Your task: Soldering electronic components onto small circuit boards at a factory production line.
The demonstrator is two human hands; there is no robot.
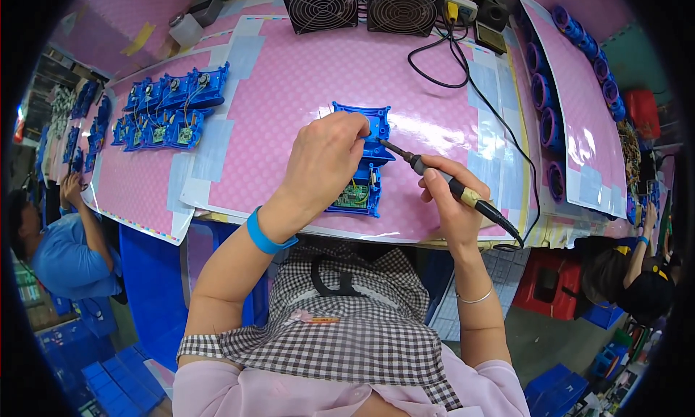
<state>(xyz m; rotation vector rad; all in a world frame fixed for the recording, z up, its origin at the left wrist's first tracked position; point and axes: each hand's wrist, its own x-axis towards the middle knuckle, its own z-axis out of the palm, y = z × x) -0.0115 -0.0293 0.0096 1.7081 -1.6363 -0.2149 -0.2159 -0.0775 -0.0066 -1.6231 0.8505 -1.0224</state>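
The pink-covered bench bears blue housings, two black fans and, apparently, a whitish bottle.

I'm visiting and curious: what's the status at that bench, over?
Right hand gripping slim, dark-handled soldering iron. Tip close over open blue plastic housing, contact unclear. Left hand over housing, hiding part of it.

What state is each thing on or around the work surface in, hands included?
Left hand: bent over the workpiece; fingertips' grip hidden.
Right hand: closed around the soldering iron.
Soldering iron: held, tip at the workpiece; contact and heat unclear.
Blue housing: open, circuit board exposed.
Blue housings at left: open, wired.
Left fan, right fan: upright; spinning unclear.
Blue wristband: worn.
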